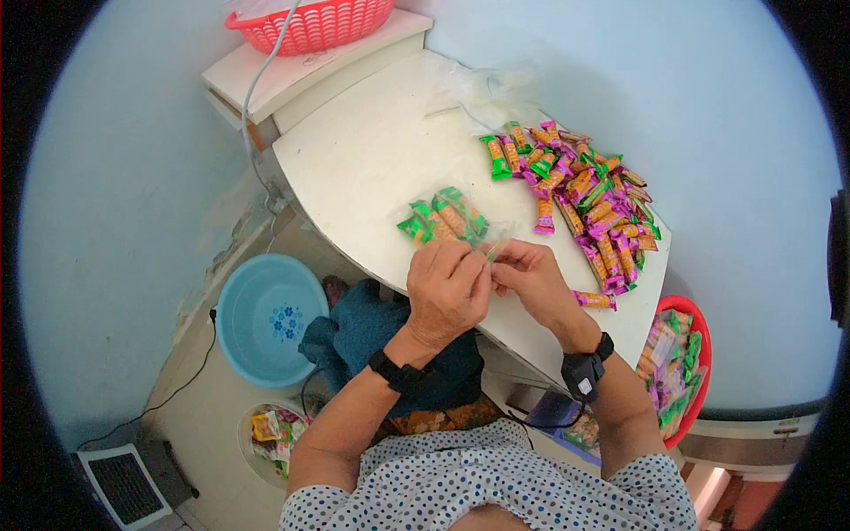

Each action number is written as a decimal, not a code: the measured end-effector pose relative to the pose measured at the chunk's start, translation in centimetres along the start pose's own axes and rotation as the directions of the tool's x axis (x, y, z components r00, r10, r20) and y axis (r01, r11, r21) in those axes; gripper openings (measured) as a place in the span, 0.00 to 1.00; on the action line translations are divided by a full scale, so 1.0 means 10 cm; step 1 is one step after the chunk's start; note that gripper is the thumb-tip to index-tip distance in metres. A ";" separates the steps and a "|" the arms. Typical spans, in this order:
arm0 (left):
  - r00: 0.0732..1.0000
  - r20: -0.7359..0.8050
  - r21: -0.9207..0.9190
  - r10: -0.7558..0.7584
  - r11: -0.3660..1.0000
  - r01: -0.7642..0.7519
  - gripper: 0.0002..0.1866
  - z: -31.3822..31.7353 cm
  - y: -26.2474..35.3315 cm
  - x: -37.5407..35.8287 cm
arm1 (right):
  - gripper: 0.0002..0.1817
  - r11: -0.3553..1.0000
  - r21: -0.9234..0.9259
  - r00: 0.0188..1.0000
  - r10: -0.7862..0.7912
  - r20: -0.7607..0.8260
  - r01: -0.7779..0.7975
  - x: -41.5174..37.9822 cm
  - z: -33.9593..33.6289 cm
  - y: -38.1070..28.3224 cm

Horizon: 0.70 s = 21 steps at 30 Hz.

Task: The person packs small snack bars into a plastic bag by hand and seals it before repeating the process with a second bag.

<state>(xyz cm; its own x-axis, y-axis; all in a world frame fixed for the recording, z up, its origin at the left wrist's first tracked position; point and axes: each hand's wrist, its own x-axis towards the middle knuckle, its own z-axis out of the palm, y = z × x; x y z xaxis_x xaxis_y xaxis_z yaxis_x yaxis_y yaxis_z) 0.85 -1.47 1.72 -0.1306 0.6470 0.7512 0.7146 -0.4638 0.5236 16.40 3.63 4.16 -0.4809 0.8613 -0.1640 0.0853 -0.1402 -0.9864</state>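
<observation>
A clear plastic bag [450,215] with several green-ended snack packets inside lies on the white table [354,150]. My left hand [449,288] is closed on the near end of this bag, its fingers bent over the plastic. Close on its right, my right hand [531,279] pinches the gathered mouth of the same bag between thumb and fingers. To the right of both hands spreads a loose pile of purple and green snack packets [602,212]. One purple packet [595,301] lies beside my right wrist.
Crumpled clear plastic [496,93] lies at the back of the table. A red basket [328,26] stands on a raised shelf, back left. Below are a blue basin [270,301], a bin of wrappers [274,434] and, at right, a red basket [705,376] of filled bags.
</observation>
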 end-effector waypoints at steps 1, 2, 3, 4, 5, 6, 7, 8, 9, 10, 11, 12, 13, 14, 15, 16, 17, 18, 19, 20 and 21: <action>1.000 0.006 0.026 0.005 1.000 -0.005 0.10 -0.01 0.01 0.00 | 0.07 1.000 -0.001 1.000 0.001 -0.005 -0.001 0.03 0.00 0.05; 1.000 -0.017 0.013 0.012 1.000 -0.012 0.10 0.00 0.01 0.00 | 0.08 1.000 -0.002 1.000 0.001 -0.009 -0.001 0.05 0.01 0.07; 0.999 -0.039 0.000 0.018 1.000 -0.018 0.10 0.02 0.00 0.00 | 0.09 1.000 0.011 1.000 0.013 0.000 -0.013 0.06 0.02 0.06; 0.998 -0.061 -0.013 0.024 1.000 -0.025 0.10 0.04 -0.01 0.00 | 0.10 0.999 0.023 1.000 0.025 0.008 -0.025 0.06 0.04 0.05; 0.998 -0.064 -0.023 0.030 0.999 -0.031 0.10 0.05 -0.02 -0.01 | 0.12 0.999 0.036 0.999 0.036 0.017 -0.037 0.07 0.05 0.04; 0.997 -0.065 -0.033 0.035 0.999 -0.037 0.10 0.07 -0.05 -0.03 | 0.12 0.999 0.033 0.999 0.036 0.008 -0.036 0.08 0.07 0.05; 0.997 -0.067 -0.043 0.041 0.998 -0.044 0.10 0.08 -0.06 -0.04 | 0.12 0.999 0.031 0.999 0.035 0.000 -0.035 0.10 0.07 0.08; 0.997 -0.055 -0.039 0.049 0.998 -0.051 0.09 0.08 -0.07 -0.04 | 0.12 0.999 0.029 0.999 0.036 -0.009 -0.035 0.11 0.08 0.10; 0.998 -0.042 -0.036 0.056 0.998 -0.058 0.09 0.07 -0.08 -0.05 | 0.12 1.000 0.007 1.000 0.031 -0.006 -0.031 0.12 0.08 0.11; 0.997 -0.030 -0.033 0.065 0.997 -0.066 0.09 0.07 -0.09 -0.05 | 0.12 1.000 -0.016 1.000 0.026 -0.004 -0.026 0.13 0.08 0.11; 0.996 -0.013 -0.025 0.087 0.996 -0.087 0.09 0.07 -0.10 -0.05 | 0.12 0.999 -0.038 1.000 0.022 -0.003 -0.022 0.14 0.08 0.11; 0.994 0.005 -0.018 0.109 0.994 -0.109 0.08 0.07 -0.11 -0.04 | 0.11 0.999 -0.027 1.000 0.017 -0.009 -0.017 0.15 0.09 0.11; 0.991 0.024 -0.012 0.131 0.991 -0.130 0.08 0.05 -0.12 -0.03 | 0.11 1.000 -0.015 1.000 0.013 -0.016 -0.014 0.16 0.13 0.11; 0.990 0.043 -0.001 0.134 0.991 -0.134 0.08 0.04 -0.13 -0.02 | 0.10 1.000 -0.003 1.000 0.009 -0.025 -0.009 0.17 0.16 0.12; 0.988 0.064 0.004 0.140 0.990 -0.141 0.08 0.03 -0.15 0.00 | 0.09 0.996 -0.085 1.000 -0.026 -0.015 0.025 0.18 0.17 0.11; 0.984 0.090 0.000 0.151 0.988 -0.151 0.08 0.02 -0.15 0.02 | 0.07 0.985 -0.165 0.998 -0.058 -0.012 0.055 0.19 0.16 0.10; 0.984 0.104 -0.002 0.147 0.989 -0.148 0.08 0.02 -0.16 0.03 | 0.07 0.967 -0.242 0.996 -0.088 -0.018 0.081 0.20 0.14 0.10; 0.981 0.124 -0.010 0.148 0.989 -0.148 0.08 0.02 -0.17 0.04 | 0.07 0.952 -0.279 0.992 -0.128 0.005 0.124 0.21 0.12 0.14; 0.977 0.147 -0.019 0.152 0.988 -0.151 0.07 0.02 -0.18 0.05 | 0.07 0.935 -0.314 0.986 -0.166 0.026 0.166 0.24 0.10 0.21; 0.974 0.157 -0.013 0.162 0.987 -0.162 0.07 0.04 -0.20 0.06 | 0.07 0.913 -0.350 0.978 -0.204 0.050 0.209 0.26 0.08 0.26; 0.971 0.166 -0.008 0.174 0.984 -0.175 0.07 0.04 -0.20 0.05 | 0.07 0.923 -0.330 0.979 -0.198 0.039 0.200 0.26 0.10 0.24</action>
<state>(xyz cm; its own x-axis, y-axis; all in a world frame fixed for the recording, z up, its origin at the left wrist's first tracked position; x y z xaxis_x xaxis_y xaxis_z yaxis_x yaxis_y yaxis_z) -0.37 0.04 0.85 0.1120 0.6476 0.7537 0.7209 -0.5750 0.3869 14.53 5.03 1.32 -0.5221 0.8522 0.0342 0.2707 0.2036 -0.9409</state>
